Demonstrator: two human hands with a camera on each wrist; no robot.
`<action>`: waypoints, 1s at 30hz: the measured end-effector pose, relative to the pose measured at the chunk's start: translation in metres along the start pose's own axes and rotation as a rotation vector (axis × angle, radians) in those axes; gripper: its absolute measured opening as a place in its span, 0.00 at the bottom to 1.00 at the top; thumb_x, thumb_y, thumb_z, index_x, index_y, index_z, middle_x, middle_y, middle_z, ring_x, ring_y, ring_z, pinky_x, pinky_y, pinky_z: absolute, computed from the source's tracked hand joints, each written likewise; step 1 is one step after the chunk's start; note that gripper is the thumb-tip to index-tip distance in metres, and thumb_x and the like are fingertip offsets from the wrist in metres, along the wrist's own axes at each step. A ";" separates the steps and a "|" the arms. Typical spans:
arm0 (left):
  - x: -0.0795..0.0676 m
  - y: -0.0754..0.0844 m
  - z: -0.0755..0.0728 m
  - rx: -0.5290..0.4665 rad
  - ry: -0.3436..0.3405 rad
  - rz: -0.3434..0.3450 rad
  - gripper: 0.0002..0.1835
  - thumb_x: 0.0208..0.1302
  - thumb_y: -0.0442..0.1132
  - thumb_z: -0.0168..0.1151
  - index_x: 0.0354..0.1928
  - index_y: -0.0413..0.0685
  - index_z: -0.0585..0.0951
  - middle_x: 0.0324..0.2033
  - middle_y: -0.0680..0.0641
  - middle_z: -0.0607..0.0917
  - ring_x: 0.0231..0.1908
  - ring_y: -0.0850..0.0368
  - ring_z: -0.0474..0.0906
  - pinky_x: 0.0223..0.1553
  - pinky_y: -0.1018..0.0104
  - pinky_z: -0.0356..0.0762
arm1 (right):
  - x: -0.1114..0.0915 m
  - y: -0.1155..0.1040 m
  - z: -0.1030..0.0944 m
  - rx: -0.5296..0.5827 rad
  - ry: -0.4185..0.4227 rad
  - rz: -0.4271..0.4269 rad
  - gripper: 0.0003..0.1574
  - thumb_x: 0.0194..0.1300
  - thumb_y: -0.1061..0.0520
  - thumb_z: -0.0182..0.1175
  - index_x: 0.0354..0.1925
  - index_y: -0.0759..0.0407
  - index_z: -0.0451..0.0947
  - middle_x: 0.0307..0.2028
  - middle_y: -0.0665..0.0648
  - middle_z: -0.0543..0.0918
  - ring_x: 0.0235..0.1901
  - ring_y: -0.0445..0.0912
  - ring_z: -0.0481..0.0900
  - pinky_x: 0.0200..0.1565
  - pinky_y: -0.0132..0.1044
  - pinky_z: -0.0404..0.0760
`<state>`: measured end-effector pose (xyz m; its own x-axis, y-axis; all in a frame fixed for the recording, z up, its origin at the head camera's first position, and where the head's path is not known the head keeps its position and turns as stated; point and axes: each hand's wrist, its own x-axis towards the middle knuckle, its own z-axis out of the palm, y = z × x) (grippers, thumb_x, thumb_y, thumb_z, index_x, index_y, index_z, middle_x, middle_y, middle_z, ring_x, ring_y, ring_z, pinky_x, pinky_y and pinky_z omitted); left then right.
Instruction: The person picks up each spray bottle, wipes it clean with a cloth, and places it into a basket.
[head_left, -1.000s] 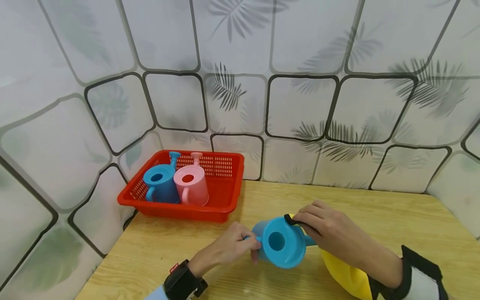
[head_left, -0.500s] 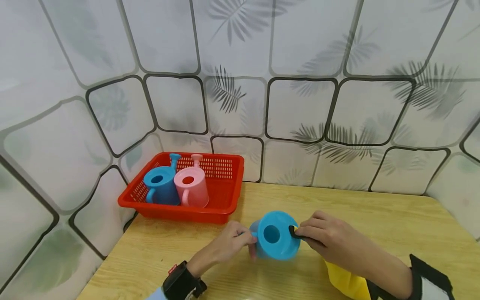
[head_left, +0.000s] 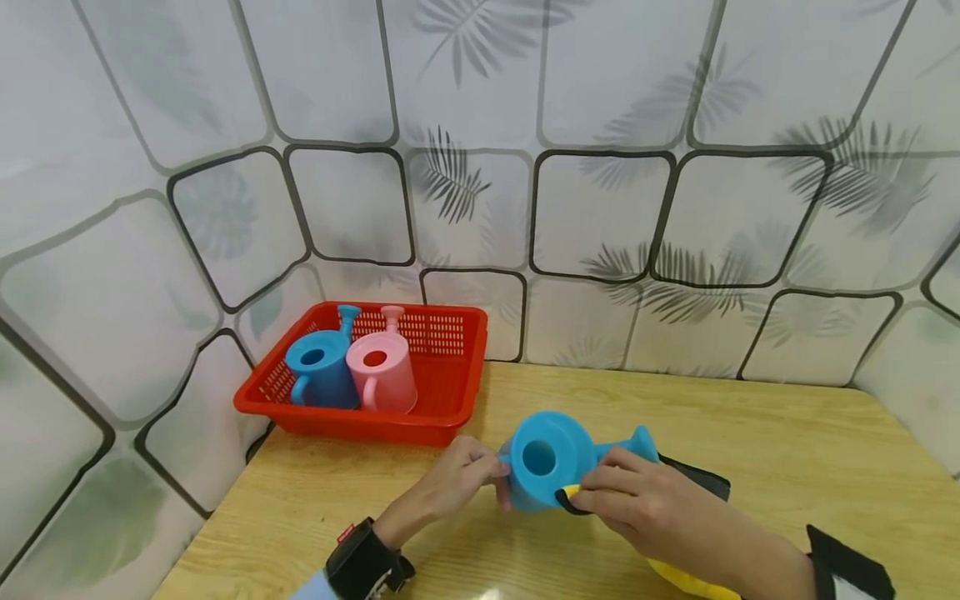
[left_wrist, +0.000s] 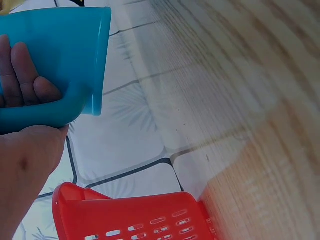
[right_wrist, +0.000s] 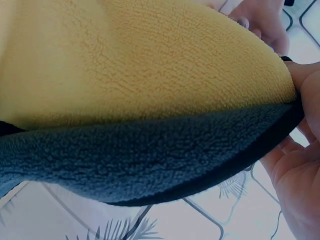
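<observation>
In the head view a light-blue toy watering can [head_left: 551, 458] is tilted with its round top facing me and its spout [head_left: 637, 444] pointing right. My left hand [head_left: 457, 483] grips its handle [left_wrist: 55, 114], fingers curled through the loop in the left wrist view. My right hand [head_left: 660, 517] pinches a corner of a cloth and holds it at the lower right of the can's rim. That cloth [right_wrist: 150, 65] is yellow and fluffy on one side, dark grey on the other, with black edging. Much of it is hidden under the right hand in the head view.
A red plastic basket [head_left: 442, 429] stands at the back left of the wooden table [head_left: 787, 450]. Inside it are a blue watering can [head_left: 326, 379] and a pink watering can [head_left: 390, 375], side by side. A patterned curtain-like wall [head_left: 480, 217] rises behind the table.
The cloth in my right hand has moved from the upper right of the rim down to its lower right. The can has turned slightly, its spout now showing above the right hand.
</observation>
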<state>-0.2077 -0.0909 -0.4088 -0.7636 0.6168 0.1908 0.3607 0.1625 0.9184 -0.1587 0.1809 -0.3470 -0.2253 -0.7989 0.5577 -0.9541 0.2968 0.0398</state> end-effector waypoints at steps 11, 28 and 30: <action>-0.003 -0.002 0.003 0.005 -0.012 -0.017 0.23 0.67 0.36 0.44 0.19 0.32 0.81 0.19 0.33 0.86 0.32 0.47 0.77 0.46 0.54 0.75 | -0.007 0.003 0.002 -0.025 -0.002 -0.001 0.23 0.74 0.48 0.42 0.40 0.53 0.84 0.35 0.46 0.85 0.35 0.43 0.75 0.32 0.30 0.83; -0.005 0.001 0.009 0.063 -0.068 0.007 0.26 0.70 0.47 0.55 0.19 0.36 0.85 0.12 0.33 0.79 0.18 0.64 0.66 0.22 0.74 0.57 | -0.011 0.015 -0.007 -0.142 0.061 0.136 0.38 0.79 0.44 0.31 0.38 0.60 0.85 0.36 0.50 0.83 0.37 0.42 0.75 0.32 0.34 0.84; -0.006 0.003 0.011 0.084 -0.075 0.004 0.25 0.69 0.47 0.57 0.19 0.37 0.85 0.11 0.34 0.77 0.16 0.66 0.64 0.19 0.76 0.56 | -0.011 0.015 -0.007 -0.141 0.064 0.142 0.38 0.79 0.44 0.31 0.39 0.60 0.85 0.36 0.51 0.84 0.37 0.42 0.75 0.32 0.36 0.85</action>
<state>-0.1963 -0.0860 -0.4113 -0.7209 0.6732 0.1650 0.4096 0.2218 0.8849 -0.1696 0.1979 -0.3470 -0.3383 -0.7102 0.6174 -0.8754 0.4782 0.0704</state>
